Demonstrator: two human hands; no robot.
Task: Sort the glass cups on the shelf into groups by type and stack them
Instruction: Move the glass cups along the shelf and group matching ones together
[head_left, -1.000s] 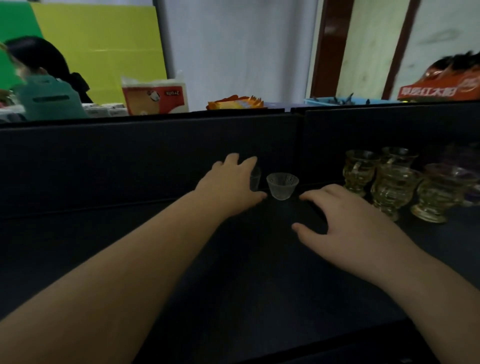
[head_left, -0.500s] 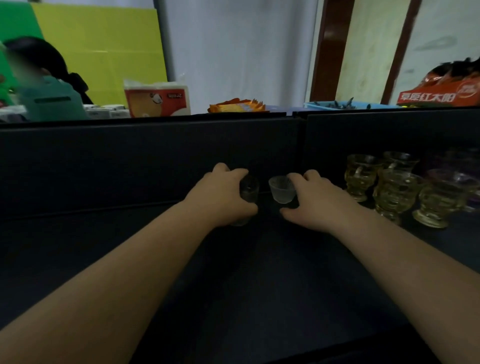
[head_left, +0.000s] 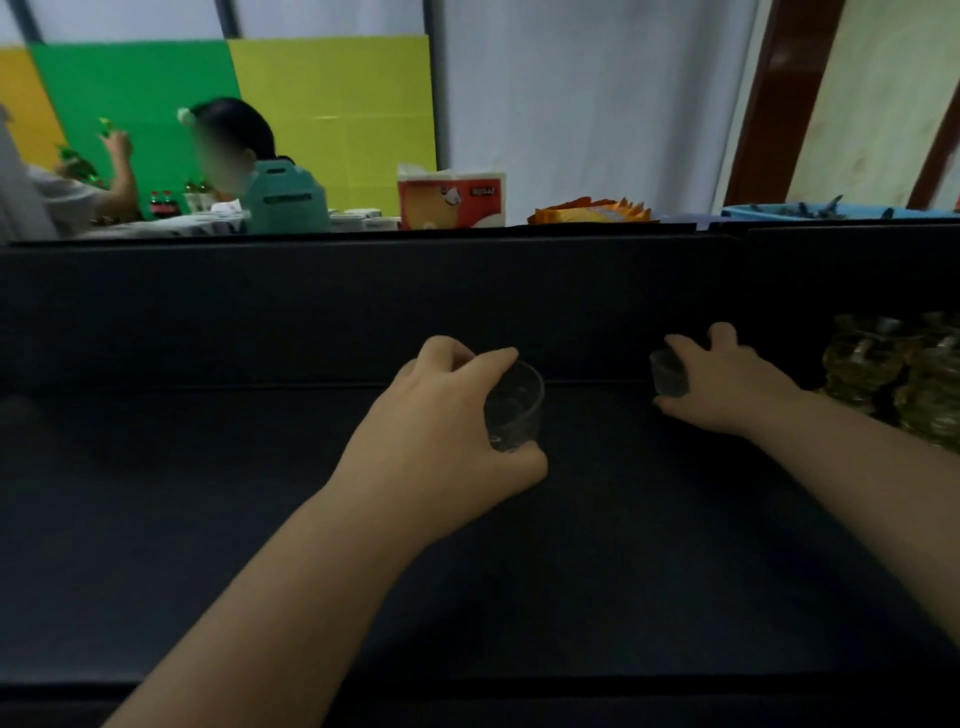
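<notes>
While reaching across the dark shelf (head_left: 597, 571), both forearms bare, running in from the bottom edge. Left hand (head_left: 441, 431) nearer and mid-frame, fingers and thumb curled round a clear glass cup (head_left: 514, 408): forefinger over the rim at the top, thumb under the base, cup tipped with its mouth up and to the right. Cannot tell whether its base touches the shelf. Farther back and to the right, well apart from the first cup, right hand (head_left: 727, 384) gripping a smaller clear cup (head_left: 667, 373): forefinger laid over its top, thumb below, remaining fingers loosely spread, one raised. Most of that cup hidden behind the fingers; only its left side showing, close against the black back panel (head_left: 260, 312). Just beside the right wrist, at the frame's right edge, a cluster of amber patterned glass cups (head_left: 883, 364) standing upright on the shelf, blurred, number unclear. Beyond the panel's top edge, a red-and-white tissue pack (head_left: 451, 200), orange packets (head_left: 589, 210) and a blue tray (head_left: 831, 210) holding small dark items. Farther still on the left, a seated person (head_left: 234, 150) beside a teal bag (head_left: 285, 200), with green and yellow boards (head_left: 228, 109) and a white curtain (head_left: 597, 104) behind.
</notes>
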